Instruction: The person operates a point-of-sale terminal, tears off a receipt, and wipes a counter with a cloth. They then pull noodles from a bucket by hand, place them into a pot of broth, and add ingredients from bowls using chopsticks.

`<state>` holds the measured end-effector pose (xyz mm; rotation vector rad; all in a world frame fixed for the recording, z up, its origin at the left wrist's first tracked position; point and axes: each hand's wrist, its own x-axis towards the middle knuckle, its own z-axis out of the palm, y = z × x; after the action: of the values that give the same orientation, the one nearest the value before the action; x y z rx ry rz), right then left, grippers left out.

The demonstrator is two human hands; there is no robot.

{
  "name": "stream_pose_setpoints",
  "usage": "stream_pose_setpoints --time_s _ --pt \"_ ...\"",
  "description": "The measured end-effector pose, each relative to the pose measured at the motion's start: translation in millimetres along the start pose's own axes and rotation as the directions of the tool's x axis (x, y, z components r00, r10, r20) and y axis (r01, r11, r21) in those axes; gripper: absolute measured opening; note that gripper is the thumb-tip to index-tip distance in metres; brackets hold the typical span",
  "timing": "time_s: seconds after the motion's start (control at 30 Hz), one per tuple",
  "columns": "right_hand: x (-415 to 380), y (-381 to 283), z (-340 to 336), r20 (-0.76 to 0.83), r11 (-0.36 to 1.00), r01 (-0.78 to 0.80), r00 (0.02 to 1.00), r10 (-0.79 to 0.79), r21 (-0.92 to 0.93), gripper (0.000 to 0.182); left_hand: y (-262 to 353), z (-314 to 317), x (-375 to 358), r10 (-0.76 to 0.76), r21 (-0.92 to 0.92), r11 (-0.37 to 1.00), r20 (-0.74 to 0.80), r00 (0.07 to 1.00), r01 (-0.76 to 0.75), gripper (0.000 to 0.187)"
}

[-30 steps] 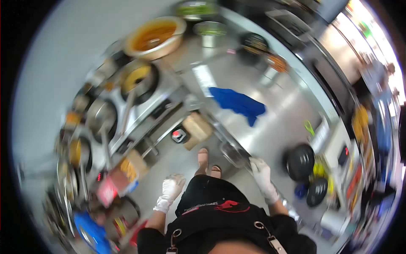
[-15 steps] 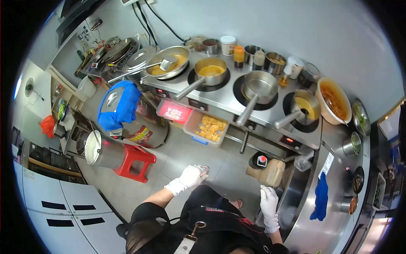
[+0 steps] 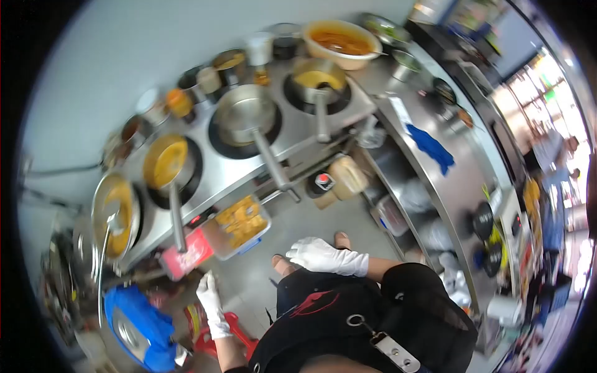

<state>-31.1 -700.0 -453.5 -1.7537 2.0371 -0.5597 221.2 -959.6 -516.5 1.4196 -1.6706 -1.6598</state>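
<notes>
Both my hands wear white gloves, with nothing visible in them. My left hand (image 3: 211,301) hangs low on the left, seen edge-on with loosely straight fingers, below a pink-lidded container (image 3: 186,253) and above a red stool (image 3: 233,336). My right hand (image 3: 326,256) is in front of my dark apron (image 3: 317,304), its back upward and fingers loosely extended. Beyond the hands, a clear tub of yellow pieces (image 3: 239,225) projects below the counter. On the cooktop stand a wide pan (image 3: 101,208) with a ladle (image 3: 114,222), a saucepan of yellow liquid (image 3: 165,163) and an empty-looking saucepan (image 3: 245,115).
Another saucepan (image 3: 318,79) and a large bowl of orange-red food (image 3: 342,43) stand farther right. A blue cloth (image 3: 432,149) lies on the steel side counter (image 3: 460,199). Bottles (image 3: 323,181) stand below the cooktop. Pan handles jut over its front edge. People (image 3: 553,152) are at far right.
My view has turned right, bringing the side counter and people farther into sight. My right hand is now before my apron; my left is at lower left. The pans stay on the cooktop.
</notes>
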Motion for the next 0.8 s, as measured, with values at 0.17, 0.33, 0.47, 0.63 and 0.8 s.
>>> stream_pose_setpoints --time_s 0.17,0.33,0.47,0.63,0.8 --pt "-39 36 -5 -0.009 0.949 -0.314 0.949 0.314 -0.012 0.025 -88 1 8 0.005 0.595 0.781 0.300 0.954 -0.191 0.035" --pt "-110 110 -52 -0.311 0.839 -0.543 0.805 0.506 -0.041 0.019 -125 21 -27 -0.336 0.880 0.437 0.353 0.873 -0.188 0.035" --pt "-172 205 -97 -0.627 0.833 -0.551 0.668 0.401 -0.054 0.016 -155 33 -26 -0.468 0.929 0.346 0.293 0.833 -0.132 0.028" --pt "-227 330 -152 -0.721 0.735 -0.624 0.379 0.580 0.264 0.017 -169 85 -22 -0.480 0.697 0.699 0.294 0.826 0.158 0.023" --pt "-251 423 -197 -0.759 0.762 -0.636 0.436 0.484 0.120 0.023 -90 249 -38 -0.365 0.706 0.708 0.338 0.868 0.023 0.027"
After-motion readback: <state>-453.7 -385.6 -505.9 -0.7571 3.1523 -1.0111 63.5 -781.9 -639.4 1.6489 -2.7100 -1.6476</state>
